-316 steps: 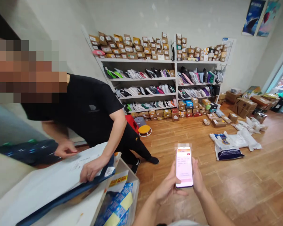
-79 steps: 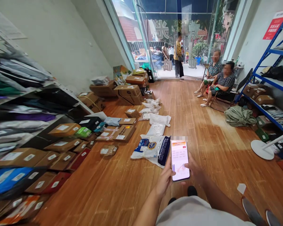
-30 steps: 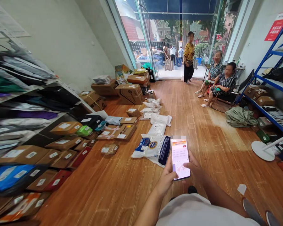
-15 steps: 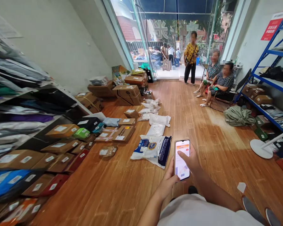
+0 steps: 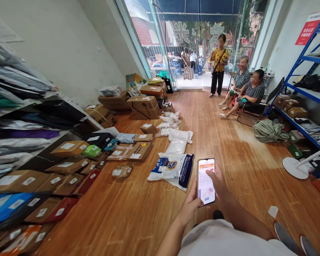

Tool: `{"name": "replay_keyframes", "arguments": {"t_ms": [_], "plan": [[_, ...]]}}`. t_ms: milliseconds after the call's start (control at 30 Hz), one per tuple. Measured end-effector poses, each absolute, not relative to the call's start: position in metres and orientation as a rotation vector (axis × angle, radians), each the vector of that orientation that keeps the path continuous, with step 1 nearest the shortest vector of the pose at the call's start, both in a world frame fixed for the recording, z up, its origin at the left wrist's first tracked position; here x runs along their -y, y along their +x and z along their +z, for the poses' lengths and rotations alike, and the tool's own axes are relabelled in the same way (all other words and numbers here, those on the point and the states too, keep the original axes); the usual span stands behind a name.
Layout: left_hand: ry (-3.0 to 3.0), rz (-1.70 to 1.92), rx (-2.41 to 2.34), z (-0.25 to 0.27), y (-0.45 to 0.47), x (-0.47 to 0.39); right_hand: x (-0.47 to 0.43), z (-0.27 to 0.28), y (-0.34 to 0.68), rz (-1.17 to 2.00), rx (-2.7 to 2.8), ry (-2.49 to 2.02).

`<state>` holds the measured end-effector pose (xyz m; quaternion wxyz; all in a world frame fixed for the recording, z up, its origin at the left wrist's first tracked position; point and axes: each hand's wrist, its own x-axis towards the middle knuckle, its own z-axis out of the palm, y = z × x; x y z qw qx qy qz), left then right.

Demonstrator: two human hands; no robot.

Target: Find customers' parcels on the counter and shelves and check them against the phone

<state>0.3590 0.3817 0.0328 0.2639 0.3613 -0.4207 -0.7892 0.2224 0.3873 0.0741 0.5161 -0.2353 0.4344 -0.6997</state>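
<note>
Phone (image 5: 206, 181) upright in front of the wearer, low centre of view, screen lit, held over the wood floor (image 5: 229, 149). Left hand (image 5: 190, 204) wrapped round its lower left edge, fingers behind, thumb against the side: it carries the phone. Right hand (image 5: 218, 183) lies over the right edge, thumb bent across the screen and touching the glass; fingers loosely curled, nothing else in it. Both forearms run up from the bottom edge, over a light shirt.

Just beyond the phone, on the floor: a white and blue sack (image 5: 173, 170), flat. Behind it, white poly bags (image 5: 177, 140) in a loose row running away toward the door. Left of those, brown boxes (image 5: 138, 149) with labels, some stacked. Larger cartons (image 5: 142, 106) piled farther back by the wall.

Far left: shelf (image 5: 29, 121) stuffed with soft parcels in black, grey, purple and green; more flat boxes and a blue bag lined up below it.

Right side: blue rack (image 5: 306, 85) with boxes on it, a grey-green bundle (image 5: 269, 131) on the floor before it, a round white stand base (image 5: 294, 168) nearer.

Back: glass door (image 5: 192, 46). One person (image 5: 218, 65) in a yellow top stands near it; two more sit on chairs (image 5: 249, 92) just beside, to the right.
</note>
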Motion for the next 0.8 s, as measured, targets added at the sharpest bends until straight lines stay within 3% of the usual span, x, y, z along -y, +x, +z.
{"name": "replay_keyframes", "arguments": {"t_ms": [300,800], "plan": [[0.943,-2.120,1.168,0.032,0.356,-0.384,-0.382,0.072,0.222,-1.686,-1.219,-0.582],[0.930,-2.113,1.066,0.042,0.357,-0.382,-0.387,0.074,0.213,-1.607,-0.992,-0.611]]}}
